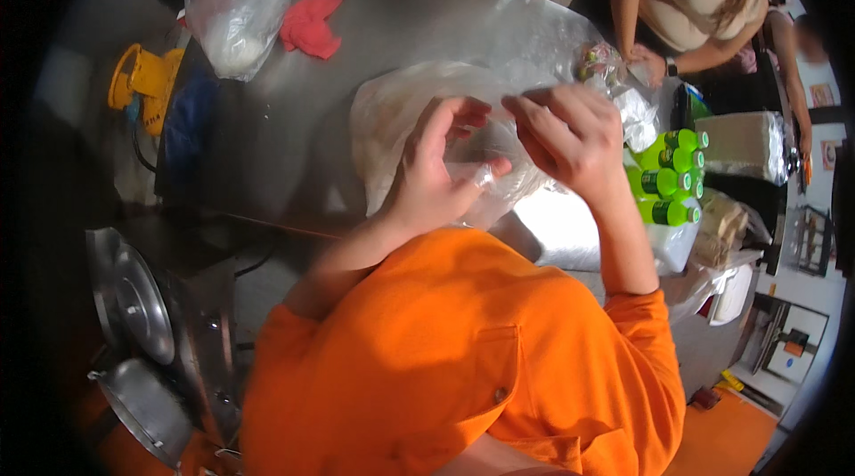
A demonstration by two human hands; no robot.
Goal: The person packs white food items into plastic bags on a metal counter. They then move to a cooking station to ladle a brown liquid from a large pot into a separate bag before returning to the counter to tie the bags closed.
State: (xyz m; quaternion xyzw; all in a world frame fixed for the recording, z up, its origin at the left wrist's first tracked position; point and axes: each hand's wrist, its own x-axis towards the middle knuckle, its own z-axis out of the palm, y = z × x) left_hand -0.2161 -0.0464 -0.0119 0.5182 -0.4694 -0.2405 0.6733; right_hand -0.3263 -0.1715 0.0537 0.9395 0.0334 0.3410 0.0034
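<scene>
A large translucent plastic bag (pixel 391 102) with pale contents lies on the metal table in front of me. My left hand (pixel 434 169) is over its near part, with the fingers curved and the thumb apart from them. Thin plastic film touches or wraps around that thumb. To the right, my right hand (pixel 574 132) hovers above the bag with its fingers bent down and inwards. Its fingertips are partly hidden, so I cannot tell whether they pinch any plastic. Between the two hands there is a small gap.
Several green drink bottles (pixel 661 182) stand at the right. A tied white bag (pixel 237 28) and a red cloth (pixel 312 25) lie on the metal table (pixel 427 15) at far left. Another person's hands (pixel 648 65) hold a clear bag across the table. Metal pots (pixel 147 409) are at lower left.
</scene>
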